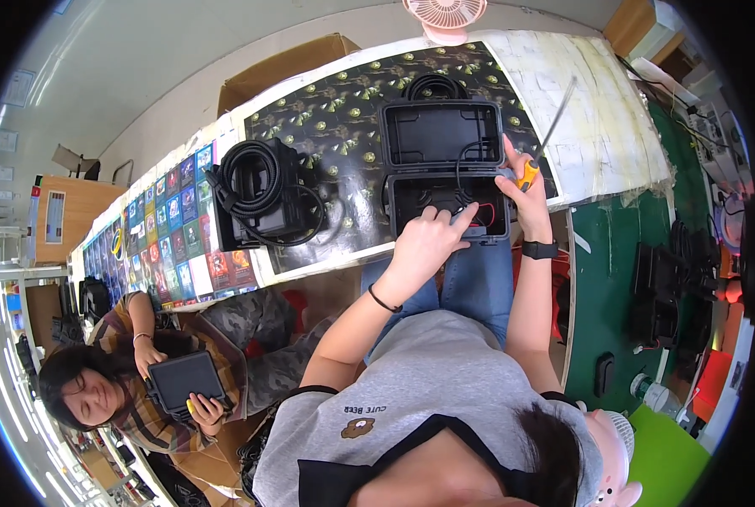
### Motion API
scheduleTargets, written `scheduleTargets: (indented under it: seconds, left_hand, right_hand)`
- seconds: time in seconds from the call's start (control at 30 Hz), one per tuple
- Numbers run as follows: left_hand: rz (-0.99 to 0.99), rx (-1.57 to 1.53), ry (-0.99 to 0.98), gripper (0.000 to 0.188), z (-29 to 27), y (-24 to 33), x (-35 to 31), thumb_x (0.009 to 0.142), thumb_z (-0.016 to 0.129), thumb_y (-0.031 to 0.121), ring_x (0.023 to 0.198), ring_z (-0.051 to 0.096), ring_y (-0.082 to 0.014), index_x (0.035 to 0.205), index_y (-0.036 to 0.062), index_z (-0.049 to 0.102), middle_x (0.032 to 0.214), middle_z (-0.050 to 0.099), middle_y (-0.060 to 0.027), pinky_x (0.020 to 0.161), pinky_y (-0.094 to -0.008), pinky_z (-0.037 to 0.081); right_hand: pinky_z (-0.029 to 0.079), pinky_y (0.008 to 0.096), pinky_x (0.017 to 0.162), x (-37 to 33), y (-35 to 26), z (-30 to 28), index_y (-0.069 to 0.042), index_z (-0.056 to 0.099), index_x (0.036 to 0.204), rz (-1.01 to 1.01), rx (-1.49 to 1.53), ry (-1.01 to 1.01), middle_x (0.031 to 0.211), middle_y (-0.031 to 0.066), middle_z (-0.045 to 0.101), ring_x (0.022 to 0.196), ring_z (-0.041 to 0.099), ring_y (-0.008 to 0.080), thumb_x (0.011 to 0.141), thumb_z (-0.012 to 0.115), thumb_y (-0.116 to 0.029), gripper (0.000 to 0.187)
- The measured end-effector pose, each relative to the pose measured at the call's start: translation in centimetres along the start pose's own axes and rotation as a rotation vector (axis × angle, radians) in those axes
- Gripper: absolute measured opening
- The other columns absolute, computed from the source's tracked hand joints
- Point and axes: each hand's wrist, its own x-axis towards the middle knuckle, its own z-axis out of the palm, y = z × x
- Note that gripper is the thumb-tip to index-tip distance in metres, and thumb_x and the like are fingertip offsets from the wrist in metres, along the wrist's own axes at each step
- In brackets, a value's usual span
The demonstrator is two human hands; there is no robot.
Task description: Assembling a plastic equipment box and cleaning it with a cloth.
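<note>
An open black plastic case (450, 174) rests at the table's near edge, its lid folded back away from me. Black cables (464, 193) and a thin red wire (485, 213) show inside its lower half. My left hand (424, 245) reaches into this half with curled fingers, near the red wire; whatever its fingertips pinch is hidden. My right hand (525, 196) is at the case's right side, thumb by the rim. It grips a screwdriver (530, 175) by the yellow-orange handle, the long shaft pointing up and away to the right.
Left of the case sits another black case (286, 207) with a coiled black cable (250, 177) on it. A pink fan (447, 17) stands at the far edge. At lower left, a co-worker (141, 372) holds a black case (186, 384). More black parts (654, 296) lie on the green surface (601, 279) at right.
</note>
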Motion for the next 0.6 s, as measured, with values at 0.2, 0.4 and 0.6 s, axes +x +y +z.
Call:
scheduleTargets:
  seconds: [0.2, 0.4, 0.6]
  left_hand:
    - [0.015, -0.019, 0.031, 0.070, 0.1, -0.2, -0.3, 0.073, 0.079, 0.040, 0.075, 0.061, -0.0170, 0.137, 0.0186, 0.060, 0.072, 0.064, -0.0003, 0.062, -0.0295, 0.055]
    - [-0.003, -0.047, 0.008, 0.063, -0.5, -0.9, 0.3, 0.074, 0.079, 0.038, 0.076, 0.062, -0.0174, 0.132, 0.0208, 0.064, 0.070, 0.066, 0.0002, 0.061, -0.0307, 0.057]
    - [-0.010, -0.033, 0.003, 0.061, -0.5, -1.2, 0.7, 0.074, 0.079, 0.036, 0.077, 0.063, -0.0170, 0.132, 0.0214, 0.065, 0.071, 0.066, 0.0011, 0.061, -0.0307, 0.057]
  right_hand:
    - [0.048, 0.0242, 0.083, -0.7, 1.0, 0.4, -0.017, 0.040, 0.085, -0.071, 0.137, 0.086, 0.144, 0.0137, 0.056, 0.099, 0.053, 0.0108, 0.077, 0.075, 0.008, 0.043]
    - [0.051, 0.0241, 0.080, -0.1, 0.1, 0.2, -0.015, 0.044, 0.083, -0.094, 0.065, 0.159, 0.121, 0.0138, 0.068, 0.091, 0.060, 0.0104, 0.079, 0.074, 0.011, 0.040]
    - [0.046, 0.0211, 0.072, 0.0, -4.7, 1.0, -0.008, 0.065, 0.117, -0.151, -0.165, 0.124, 0.111, 0.0101, 0.072, 0.080, 0.061, 0.0082, 0.080, 0.083, -0.013, 0.042]
